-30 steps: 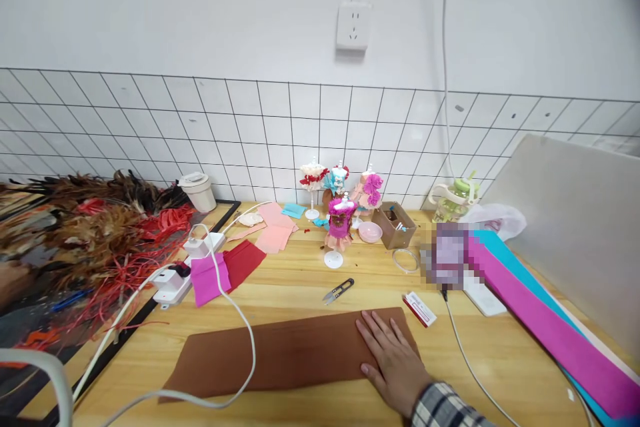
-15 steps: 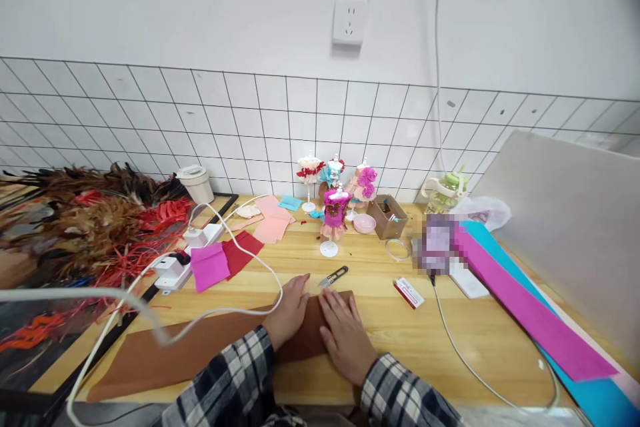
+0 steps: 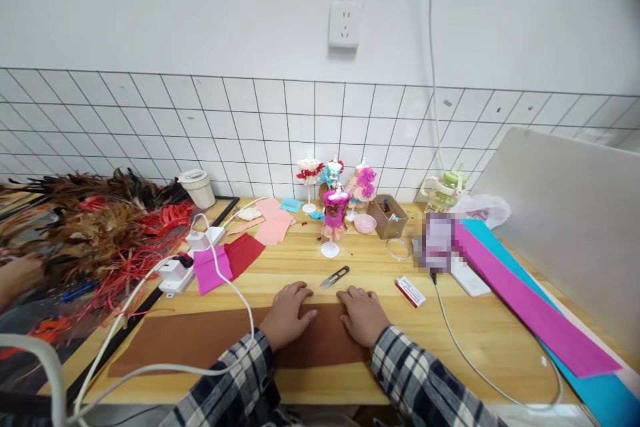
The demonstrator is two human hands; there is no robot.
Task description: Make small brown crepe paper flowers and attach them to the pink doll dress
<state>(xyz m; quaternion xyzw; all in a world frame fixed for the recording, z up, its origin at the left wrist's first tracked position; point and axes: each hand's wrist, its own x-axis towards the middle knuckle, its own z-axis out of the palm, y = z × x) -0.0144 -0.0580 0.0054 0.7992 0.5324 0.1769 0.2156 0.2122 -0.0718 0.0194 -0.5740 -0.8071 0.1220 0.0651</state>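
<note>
A long brown sheet (image 3: 175, 345), which looks like crepe paper, lies flat along the table's front edge. My left hand (image 3: 289, 317) rests on its middle, palm down, with the fingers and thumb apart. Towards the sheet's right end, my right hand (image 3: 366, 317) lies palm down, its fingers loosely stretched over the upper edge. Just beyond the hands is a pair of thread snips (image 3: 335, 277). Part of the sheet is hidden beneath my hands and left sleeve.
White cables and a power strip (image 3: 176, 283) run along the left. Small dress forms (image 3: 334, 213) stand at the back beside a brown box (image 3: 387, 216). To the right lie a small packet (image 3: 410, 291) and a magenta strip (image 3: 530, 307). Another person's hand (image 3: 23, 277) touches feathers at far left.
The brown sheet lies straighter, and its right end is farther right. My right hand has moved right, away from the left one. Another person's hand has come into view at left.
</note>
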